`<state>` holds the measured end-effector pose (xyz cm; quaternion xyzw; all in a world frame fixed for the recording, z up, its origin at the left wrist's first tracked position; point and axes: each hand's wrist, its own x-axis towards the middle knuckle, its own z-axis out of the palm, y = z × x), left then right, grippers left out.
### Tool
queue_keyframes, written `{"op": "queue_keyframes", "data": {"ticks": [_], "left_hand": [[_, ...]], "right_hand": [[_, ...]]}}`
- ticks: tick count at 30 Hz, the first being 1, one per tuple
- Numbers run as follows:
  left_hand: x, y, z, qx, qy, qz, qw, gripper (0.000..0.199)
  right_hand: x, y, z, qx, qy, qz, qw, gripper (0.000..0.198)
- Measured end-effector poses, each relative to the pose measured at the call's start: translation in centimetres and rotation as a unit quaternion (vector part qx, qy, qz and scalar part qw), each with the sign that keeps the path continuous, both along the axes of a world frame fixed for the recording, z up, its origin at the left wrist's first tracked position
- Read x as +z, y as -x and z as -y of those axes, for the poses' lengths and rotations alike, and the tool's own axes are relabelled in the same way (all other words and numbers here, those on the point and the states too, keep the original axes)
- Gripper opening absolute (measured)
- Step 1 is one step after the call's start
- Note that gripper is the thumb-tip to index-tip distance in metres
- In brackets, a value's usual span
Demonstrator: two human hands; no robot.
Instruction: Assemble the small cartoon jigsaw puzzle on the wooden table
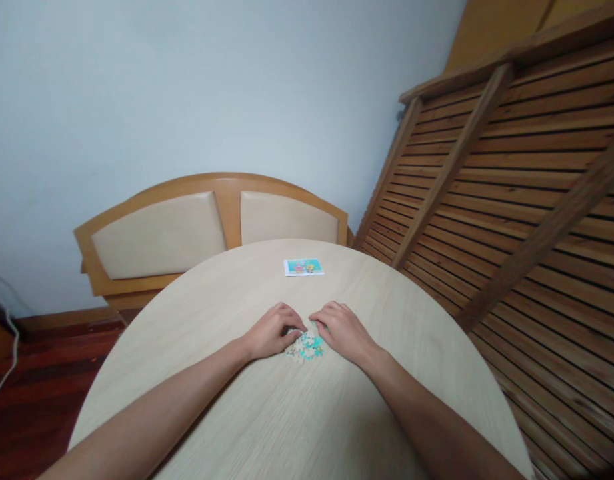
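Note:
A small heap of jigsaw puzzle pieces (309, 347), some turquoise and some pale side up, lies on the round table between my hands. My left hand (275, 331) rests at the heap's left edge, fingers curved and the thumb apart from them, with no piece visible in its grasp. From the right, my right hand (343, 331) reaches over the far side of the heap, its fingers loosely bent and apart. The fingertips of both hands are close to or touching the pieces; exact contact is too small to tell.
Beyond the heap, a picture card (304, 267) with pink and yellow cartoon figures lies on the pale wooden table (227, 293). A wooden headboard with cream panels (159, 237) stands behind the table. A slatted wooden frame (487, 180) leans along the right side.

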<state>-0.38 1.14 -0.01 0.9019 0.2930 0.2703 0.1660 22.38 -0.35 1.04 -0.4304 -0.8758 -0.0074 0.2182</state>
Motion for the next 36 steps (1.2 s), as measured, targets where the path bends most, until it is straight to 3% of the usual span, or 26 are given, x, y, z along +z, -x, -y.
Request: {"op": "queue_keyframes", "data": {"ticks": [11, 21, 36], "left_hand": [[-0.2, 0.1, -0.2, -0.008, 0.008, 0.004, 1.0, 0.015], [-0.3, -0.2, -0.2, -0.008, 0.014, 0.026, 1.0, 0.01], [-0.9, 0.0, -0.2, 0.054, 0.045, 0.027, 0.997, 0.011]], "right_hand": [[-0.3, -0.2, 0.0, -0.001, -0.001, -0.013, 1.0, 0.018], [-0.1, 0.0, 0.6, 0.042, 0.037, -0.065, 0.996, 0.016], [-1.0, 0.9, 0.0, 0.042, 0.086, -0.184, 0.978, 0.004]]}}
